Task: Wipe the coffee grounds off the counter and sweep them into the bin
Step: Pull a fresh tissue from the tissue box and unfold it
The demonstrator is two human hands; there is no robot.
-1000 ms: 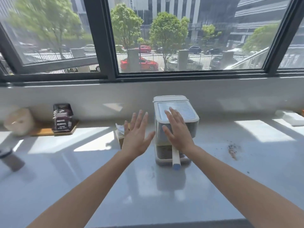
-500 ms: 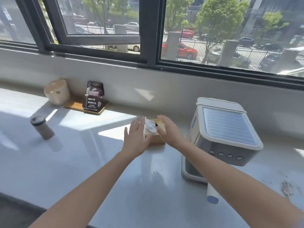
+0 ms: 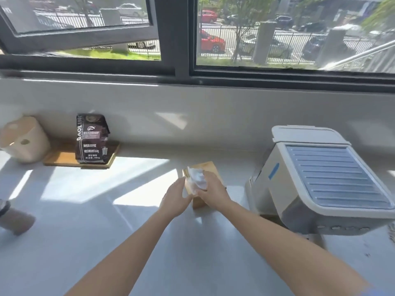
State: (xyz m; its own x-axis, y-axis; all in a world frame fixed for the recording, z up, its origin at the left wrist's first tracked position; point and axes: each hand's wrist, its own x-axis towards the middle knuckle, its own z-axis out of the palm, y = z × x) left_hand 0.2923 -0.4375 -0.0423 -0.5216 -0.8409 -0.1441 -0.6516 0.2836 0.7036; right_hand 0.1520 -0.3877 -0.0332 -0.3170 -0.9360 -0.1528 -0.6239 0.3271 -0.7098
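Observation:
A small wooden tissue box (image 3: 208, 167) stands on the white counter (image 3: 128, 242) near the middle. A white tissue (image 3: 197, 178) sticks up from its top. My right hand (image 3: 213, 191) is closed on that tissue from the right side. My left hand (image 3: 176, 198) lies flat against the box's left side, fingers straight. A few dark coffee grounds (image 3: 366, 254) speckle the counter at the far right edge. No bin shows in this view.
A white coffee machine (image 3: 320, 182) stands right of the box. At the back left are a dark coffee bag (image 3: 92, 138) on a wooden tray (image 3: 64, 160), a cream container (image 3: 23, 139), and a brown tumbler (image 3: 12, 218) at the left edge. Windows run behind.
The view swung left, away from the grounds. Both hands left the coffee machine and reached the tissue box; my right hand closed on the tissue while my left pressed against the box.

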